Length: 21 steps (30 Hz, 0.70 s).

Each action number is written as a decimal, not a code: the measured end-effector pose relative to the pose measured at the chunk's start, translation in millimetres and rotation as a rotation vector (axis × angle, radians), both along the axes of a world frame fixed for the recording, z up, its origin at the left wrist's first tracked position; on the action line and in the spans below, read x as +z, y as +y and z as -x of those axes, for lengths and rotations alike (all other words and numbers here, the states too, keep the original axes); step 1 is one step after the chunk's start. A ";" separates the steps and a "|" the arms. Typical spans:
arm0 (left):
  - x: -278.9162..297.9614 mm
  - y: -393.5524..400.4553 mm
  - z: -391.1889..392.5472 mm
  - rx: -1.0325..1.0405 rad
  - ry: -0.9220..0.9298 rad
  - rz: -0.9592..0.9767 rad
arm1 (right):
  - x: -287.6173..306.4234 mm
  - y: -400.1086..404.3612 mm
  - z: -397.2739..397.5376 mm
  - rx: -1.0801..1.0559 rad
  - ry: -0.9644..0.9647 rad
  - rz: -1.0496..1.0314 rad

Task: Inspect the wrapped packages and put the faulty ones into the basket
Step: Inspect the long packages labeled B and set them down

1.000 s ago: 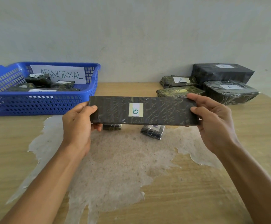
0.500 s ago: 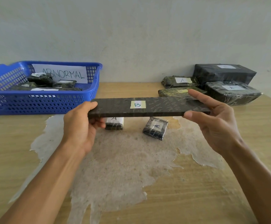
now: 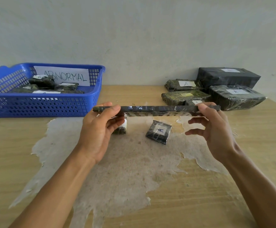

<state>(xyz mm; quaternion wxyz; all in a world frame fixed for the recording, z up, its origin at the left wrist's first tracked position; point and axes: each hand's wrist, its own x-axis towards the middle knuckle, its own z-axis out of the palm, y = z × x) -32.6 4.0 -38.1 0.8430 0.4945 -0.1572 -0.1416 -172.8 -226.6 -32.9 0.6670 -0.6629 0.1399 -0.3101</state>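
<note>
Long flat package (image 3: 157, 109) held edge-on above the desk (image 3: 257, 145), gripped at both ends by left hand (image 3: 99, 129) and right hand (image 3: 216, 130) fingers. "A" packet (image 3: 158, 132) seen below between them; "ABNORMAL" basket (image 3: 40, 102) beyond left fingers.

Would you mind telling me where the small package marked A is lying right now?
In the head view, the small package marked A lies on the table centre-right, beneath the long flat package, between both hands.
</note>
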 end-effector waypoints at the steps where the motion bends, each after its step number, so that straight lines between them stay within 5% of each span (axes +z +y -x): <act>1: -1.2 0.3 -0.9 0.010 -0.002 0.001 | -0.4 0.9 -0.2 0.008 0.003 -0.008; 21: -7.1 4.0 -0.3 0.310 -0.290 -0.303 | 4.4 16.1 -0.2 -0.126 -0.006 0.259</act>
